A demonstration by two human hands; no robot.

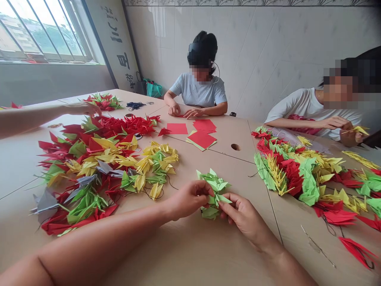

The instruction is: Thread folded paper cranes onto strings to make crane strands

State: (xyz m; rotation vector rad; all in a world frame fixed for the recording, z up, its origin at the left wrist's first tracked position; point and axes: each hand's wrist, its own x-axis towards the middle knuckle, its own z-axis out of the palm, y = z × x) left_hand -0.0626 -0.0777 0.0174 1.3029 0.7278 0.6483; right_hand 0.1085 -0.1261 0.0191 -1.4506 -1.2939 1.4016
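Observation:
Light-green folded paper cranes [214, 183] sit in a small bunch on the table in front of me. My left hand [195, 197] has its fingers curled in a pinch on the bunch's left side. From the right, my right hand [241, 212] grips a pointed green paper tip between thumb and fingers. A bit of red shows beneath the left fingertips, too small to make out. Left of my hands, a ring of yellow and green paper cranes [160, 155] lies with dark thread trailing from it.
A large heap of mixed cranes [98, 159] covers the left. Strung rows of cranes [293, 174] lie right, with a thin metal needle-like tool [318, 247] nearby. Red paper squares [202, 139] lie before a person opposite. Another person sits right; someone's arm [35, 117] reaches in left.

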